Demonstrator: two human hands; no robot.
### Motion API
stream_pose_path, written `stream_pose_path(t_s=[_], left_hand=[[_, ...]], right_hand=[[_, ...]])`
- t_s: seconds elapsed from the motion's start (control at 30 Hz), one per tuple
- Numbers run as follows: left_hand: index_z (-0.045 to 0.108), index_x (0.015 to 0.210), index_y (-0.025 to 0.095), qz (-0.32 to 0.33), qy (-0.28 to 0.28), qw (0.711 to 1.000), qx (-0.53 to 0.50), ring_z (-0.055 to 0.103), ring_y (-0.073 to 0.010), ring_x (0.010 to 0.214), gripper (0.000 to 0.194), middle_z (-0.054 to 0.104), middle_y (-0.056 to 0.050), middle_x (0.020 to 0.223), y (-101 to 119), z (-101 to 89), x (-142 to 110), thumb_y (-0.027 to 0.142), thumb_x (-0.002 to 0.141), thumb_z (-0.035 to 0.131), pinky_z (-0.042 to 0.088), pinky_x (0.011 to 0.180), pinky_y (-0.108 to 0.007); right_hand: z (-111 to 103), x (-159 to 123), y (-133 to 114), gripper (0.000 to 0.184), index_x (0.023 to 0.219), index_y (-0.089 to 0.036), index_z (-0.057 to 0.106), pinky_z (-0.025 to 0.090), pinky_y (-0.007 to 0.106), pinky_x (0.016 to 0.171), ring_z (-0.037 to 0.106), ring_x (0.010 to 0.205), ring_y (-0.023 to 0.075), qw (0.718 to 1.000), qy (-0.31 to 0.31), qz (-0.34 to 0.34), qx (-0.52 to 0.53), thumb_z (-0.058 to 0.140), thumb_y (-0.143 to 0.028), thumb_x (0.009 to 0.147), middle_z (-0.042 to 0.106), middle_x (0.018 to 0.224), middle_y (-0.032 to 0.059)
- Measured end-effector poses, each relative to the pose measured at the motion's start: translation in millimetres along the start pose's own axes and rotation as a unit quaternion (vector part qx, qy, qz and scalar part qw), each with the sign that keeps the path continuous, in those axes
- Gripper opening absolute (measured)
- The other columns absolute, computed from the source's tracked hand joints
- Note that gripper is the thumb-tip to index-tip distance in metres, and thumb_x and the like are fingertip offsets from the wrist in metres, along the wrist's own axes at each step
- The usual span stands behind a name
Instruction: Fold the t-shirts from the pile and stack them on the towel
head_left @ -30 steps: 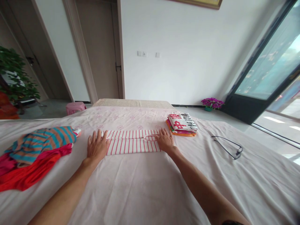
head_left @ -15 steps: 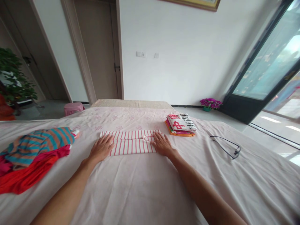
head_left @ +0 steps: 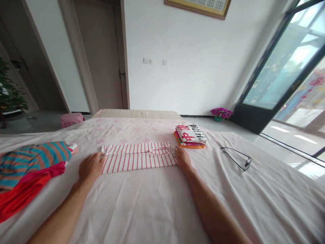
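Note:
A red-and-white striped garment (head_left: 138,161), folded into a long strip, lies flat on the pale pink bed sheet (head_left: 152,210). My left hand (head_left: 89,166) is at its left end with the fingers curled around the edge. At the garment's right end, my right hand (head_left: 182,158) has its fingers closed on the edge. Both forearms stretch out over the bed.
A stack of folded clothes (head_left: 190,136) sits just right of the garment. A black wire hanger (head_left: 237,158) lies further right. A loose pile of striped, pink and red clothes (head_left: 27,169) is at the left. On the floor beyond the bed are a pink stool (head_left: 71,118) and a purple flower pot (head_left: 220,113).
Both hands slid from resting flat on the garment out to its ends and closed on the edges. The camera view tilted up and shifted slightly.

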State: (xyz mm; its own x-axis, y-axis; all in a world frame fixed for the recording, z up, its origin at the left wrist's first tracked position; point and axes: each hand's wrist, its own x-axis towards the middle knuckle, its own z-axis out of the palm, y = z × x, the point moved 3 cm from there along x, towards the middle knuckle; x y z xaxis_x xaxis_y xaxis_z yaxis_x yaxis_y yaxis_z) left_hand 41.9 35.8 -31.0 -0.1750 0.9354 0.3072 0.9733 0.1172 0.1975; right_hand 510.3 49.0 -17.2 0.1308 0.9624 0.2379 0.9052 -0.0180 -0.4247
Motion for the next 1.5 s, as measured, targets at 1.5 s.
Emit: stream_pose_path(t_s=[1.5], left_hand=[[0.073,0.104,0.025,-0.144,0.007,0.988,-0.058,0.064,-0.0314,0.103,0.039,0.07,-0.013,0.115,-16,3.1,12,0.041,0.085,0.043,0.046,0.083,-0.039]], right_hand=[[21,20,31,0.049,0.115,-0.02,0.071,0.048,0.028,0.09,0.063,0.101,0.0194,0.992,0.109,0.008,0.067,0.047,-0.006,0.074,0.065,0.118,0.008]])
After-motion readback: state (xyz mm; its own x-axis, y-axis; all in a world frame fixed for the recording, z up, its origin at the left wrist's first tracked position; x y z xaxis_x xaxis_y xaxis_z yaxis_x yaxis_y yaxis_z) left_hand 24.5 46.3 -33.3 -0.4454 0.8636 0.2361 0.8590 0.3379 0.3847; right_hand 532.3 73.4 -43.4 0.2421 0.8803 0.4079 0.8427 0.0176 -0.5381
